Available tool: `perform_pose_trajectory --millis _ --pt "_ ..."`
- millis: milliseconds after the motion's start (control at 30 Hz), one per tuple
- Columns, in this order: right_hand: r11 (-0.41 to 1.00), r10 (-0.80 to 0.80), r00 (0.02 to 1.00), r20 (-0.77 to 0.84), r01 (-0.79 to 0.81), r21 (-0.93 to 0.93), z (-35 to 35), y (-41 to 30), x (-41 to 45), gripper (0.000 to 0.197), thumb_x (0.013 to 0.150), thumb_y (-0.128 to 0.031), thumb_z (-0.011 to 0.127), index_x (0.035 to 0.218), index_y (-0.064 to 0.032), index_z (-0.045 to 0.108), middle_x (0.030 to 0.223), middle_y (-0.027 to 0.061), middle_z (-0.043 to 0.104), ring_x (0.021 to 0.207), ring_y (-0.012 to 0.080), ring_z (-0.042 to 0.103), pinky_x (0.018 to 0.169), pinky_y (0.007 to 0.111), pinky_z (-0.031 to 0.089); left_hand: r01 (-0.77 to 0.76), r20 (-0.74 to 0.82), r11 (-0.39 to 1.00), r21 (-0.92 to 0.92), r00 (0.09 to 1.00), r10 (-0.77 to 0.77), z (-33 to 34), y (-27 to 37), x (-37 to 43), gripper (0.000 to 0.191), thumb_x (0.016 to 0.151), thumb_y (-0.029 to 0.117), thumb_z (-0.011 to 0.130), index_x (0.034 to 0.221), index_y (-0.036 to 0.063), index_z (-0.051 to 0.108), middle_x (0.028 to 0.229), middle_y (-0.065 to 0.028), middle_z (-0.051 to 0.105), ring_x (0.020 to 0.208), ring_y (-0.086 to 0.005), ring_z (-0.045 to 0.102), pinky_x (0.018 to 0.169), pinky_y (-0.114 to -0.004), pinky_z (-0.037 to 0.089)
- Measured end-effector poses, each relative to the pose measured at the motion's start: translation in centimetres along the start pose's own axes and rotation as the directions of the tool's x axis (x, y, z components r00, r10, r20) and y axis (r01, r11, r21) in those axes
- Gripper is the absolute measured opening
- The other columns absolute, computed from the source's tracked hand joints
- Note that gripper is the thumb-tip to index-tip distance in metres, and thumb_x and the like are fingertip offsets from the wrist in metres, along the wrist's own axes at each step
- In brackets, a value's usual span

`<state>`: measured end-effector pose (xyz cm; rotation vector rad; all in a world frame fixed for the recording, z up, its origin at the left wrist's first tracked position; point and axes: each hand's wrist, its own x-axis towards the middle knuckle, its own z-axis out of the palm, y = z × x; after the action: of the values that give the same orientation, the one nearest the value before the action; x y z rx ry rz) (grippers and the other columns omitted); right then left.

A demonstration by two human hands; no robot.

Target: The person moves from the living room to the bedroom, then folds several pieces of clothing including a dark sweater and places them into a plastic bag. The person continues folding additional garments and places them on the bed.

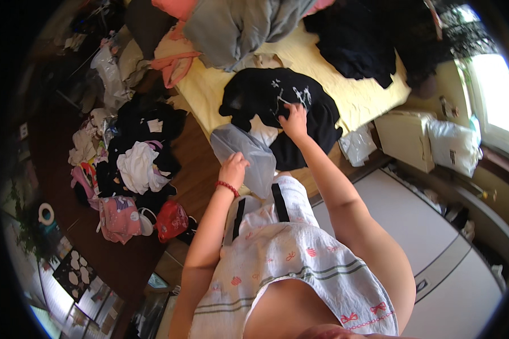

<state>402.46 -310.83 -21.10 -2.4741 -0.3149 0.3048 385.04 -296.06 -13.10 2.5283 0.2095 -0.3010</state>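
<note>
A black garment (254, 91) with a white branch-like print lies at the near edge of a bed with a yellow sheet (367, 101). My right hand (295, 122) rests on its printed part, the fingers slightly curled; whether it pinches the fabric is unclear. Around the top of a translucent plastic bag (248, 154) my left hand (234, 169) is closed, a red bead bracelet at its wrist. The bag hangs at the bed's edge, beside the black garment. A white cloth (263, 131) shows between the two.
Grey bedding (237, 29) and more black clothing (352, 51) lie farther back on the bed. Mixed clothes, among them a white garment (142, 167), are heaped on the left. A red bag (171, 220) sits by the heap. At right stand a cream box (403, 137) and a filled white plastic bag (454, 146).
</note>
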Motion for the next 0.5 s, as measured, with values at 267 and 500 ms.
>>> perform_pose_trajectory --millis 267,500 --pt "0.928 0.069 0.939 0.337 0.064 -0.368 4.3 -2.5 13.9 0.093 0.055 -0.037 0.072 0.129 -0.0108 0.022 0.124 0.0058 0.038 0.116 0.0248 0.033 0.097 0.049 0.014 0.104 -0.266 0.989 -0.106 0.955 -0.129 0.3 1.2 -0.2 0.013 0.064 -0.004 0.052 0.069 0.0058 0.058 0.073 -0.0066 0.048 0.074 -0.0242 0.051 0.065 -0.032 0.044" --pt "0.966 -0.205 0.919 0.338 0.244 -0.079 -1.2 -5.0 13.4 0.045 0.057 -0.023 0.064 0.097 -0.0026 0.056 0.086 0.0161 0.060 0.085 0.0281 0.056 0.077 0.038 0.040 0.057 -0.252 0.988 -0.145 0.963 -0.093 -0.6 -0.2 -0.4 0.013 0.066 -0.003 0.051 0.071 0.0064 0.058 0.075 -0.0063 0.048 0.072 -0.0234 0.053 0.063 -0.032 0.045"
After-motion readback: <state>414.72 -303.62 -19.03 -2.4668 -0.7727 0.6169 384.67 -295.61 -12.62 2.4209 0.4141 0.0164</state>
